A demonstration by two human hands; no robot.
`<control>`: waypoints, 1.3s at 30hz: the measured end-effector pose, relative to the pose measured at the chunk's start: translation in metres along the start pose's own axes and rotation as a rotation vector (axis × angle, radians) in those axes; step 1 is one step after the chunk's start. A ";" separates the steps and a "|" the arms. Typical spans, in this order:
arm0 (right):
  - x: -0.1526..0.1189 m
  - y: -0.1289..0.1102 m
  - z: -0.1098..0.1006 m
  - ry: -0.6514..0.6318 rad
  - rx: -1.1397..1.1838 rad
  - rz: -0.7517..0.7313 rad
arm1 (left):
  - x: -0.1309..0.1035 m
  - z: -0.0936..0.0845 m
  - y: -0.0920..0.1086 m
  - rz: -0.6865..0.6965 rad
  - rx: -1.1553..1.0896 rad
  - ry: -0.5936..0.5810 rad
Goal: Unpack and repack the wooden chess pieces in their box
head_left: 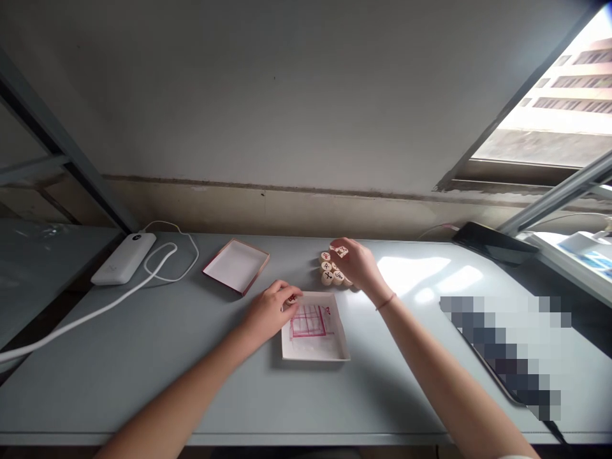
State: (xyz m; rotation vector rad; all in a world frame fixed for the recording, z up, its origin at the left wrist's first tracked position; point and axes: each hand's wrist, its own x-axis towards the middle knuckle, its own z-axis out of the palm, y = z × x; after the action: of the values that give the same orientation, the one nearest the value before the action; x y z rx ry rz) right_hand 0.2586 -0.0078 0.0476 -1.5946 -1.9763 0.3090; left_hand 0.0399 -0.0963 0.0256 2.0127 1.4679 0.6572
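A shallow white box (340,347) with a pink grid drawn on its bottom lies in front of me. At its far left corner my left hand (270,310) has its fingertips closed around a round Chinese chess piece (292,298) with a red character. Beyond the box stands a tight cluster of Chinese chess pieces (327,278), pale wood discs with red or black characters, some of them stacked. My right hand (356,261) reaches over the cluster from the right, its fingers bent around pieces at the far side. The hand hides part of the cluster.
The box's lid (236,266) lies inside up at the left. A white power bank (125,258) with a looping white cable is farther left. At the right are a dark flat device (495,242) and a blurred-out tablet-like object (502,357). A wall (268,213) bounds the grey desk behind.
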 end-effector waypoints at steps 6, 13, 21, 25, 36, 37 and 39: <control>0.057 0.008 0.002 -0.315 -0.342 0.199 | 0.000 0.001 -0.004 0.000 0.052 0.016; 0.074 0.007 0.015 -0.381 -0.384 0.225 | 0.000 0.002 -0.005 0.011 0.042 0.022; 0.044 -0.025 -0.004 -0.161 -0.026 0.120 | -0.005 0.001 -0.009 0.064 0.049 0.129; -0.008 -0.046 -0.005 -0.302 0.426 0.025 | 0.003 0.000 -0.007 0.152 0.029 0.251; -0.050 -0.033 -0.005 -0.259 0.903 0.230 | 0.011 0.001 0.004 0.300 0.040 0.174; -0.050 -0.031 -0.006 -0.234 0.892 0.238 | 0.009 0.002 0.004 0.295 0.079 0.154; -0.050 -0.027 -0.008 -0.208 0.857 0.228 | 0.007 0.004 0.003 0.295 0.146 0.107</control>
State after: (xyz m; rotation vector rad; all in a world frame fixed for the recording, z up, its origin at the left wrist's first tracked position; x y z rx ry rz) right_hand 0.2472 -0.0638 0.0540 -1.2212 -1.4544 1.2589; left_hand 0.0468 -0.0910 0.0250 2.3682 1.3224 0.8088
